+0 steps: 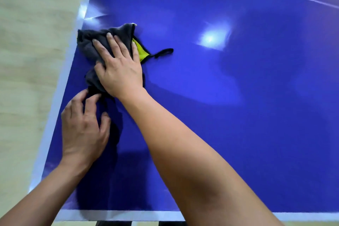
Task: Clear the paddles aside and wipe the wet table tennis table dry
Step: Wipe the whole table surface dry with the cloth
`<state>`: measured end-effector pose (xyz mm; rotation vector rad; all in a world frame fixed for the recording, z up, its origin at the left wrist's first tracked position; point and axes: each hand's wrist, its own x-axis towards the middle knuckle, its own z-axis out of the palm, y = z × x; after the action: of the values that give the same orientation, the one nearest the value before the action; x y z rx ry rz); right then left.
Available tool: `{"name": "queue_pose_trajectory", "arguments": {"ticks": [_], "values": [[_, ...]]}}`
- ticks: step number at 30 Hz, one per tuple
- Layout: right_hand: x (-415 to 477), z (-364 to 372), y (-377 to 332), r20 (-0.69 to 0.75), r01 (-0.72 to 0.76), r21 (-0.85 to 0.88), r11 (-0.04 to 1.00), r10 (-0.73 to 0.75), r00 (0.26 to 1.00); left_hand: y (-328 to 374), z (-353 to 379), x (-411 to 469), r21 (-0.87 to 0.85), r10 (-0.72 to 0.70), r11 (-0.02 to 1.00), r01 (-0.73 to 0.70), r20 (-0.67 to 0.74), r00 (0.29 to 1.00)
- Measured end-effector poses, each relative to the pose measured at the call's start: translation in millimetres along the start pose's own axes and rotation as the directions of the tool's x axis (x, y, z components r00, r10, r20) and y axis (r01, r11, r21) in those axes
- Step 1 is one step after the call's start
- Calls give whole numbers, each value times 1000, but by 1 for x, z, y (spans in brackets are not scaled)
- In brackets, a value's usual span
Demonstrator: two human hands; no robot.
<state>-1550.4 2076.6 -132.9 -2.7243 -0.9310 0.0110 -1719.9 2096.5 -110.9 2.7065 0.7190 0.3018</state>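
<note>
Table (238, 134) edge runs just beside cloth (91, 46). Right hand (119, 68) presses it, fingers spread; left hand (84, 128) fingertips bent at its tail, grip unclear. Overshoot could push cloth off.

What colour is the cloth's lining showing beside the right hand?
Yellow-green lining; the cloth is otherwise dark grey. Head view.

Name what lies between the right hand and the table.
The grey cloth, bunched on the blue table, with the right hand pressed flat on top. The head view shows it.
</note>
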Motion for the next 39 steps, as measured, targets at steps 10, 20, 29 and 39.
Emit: {"name": "queue_pose_trajectory", "arguments": {"ticks": [10,20,29,39], "values": [[2,-65,239,-59,-433,25,901,434,899,126,50,26,-32,169,985,-167,76,983],[-54,-122,456,-147,-653,28,756,650,746,257,113,90,-65,284,958,-281,47,958],[-16,-101,423,-219,-440,-15,898,427,877,279,141,142,3,253,967,-254,56,966],[50,-121,504,-116,-383,15,924,382,917,274,141,161,80,266,959,-272,80,961]]}}
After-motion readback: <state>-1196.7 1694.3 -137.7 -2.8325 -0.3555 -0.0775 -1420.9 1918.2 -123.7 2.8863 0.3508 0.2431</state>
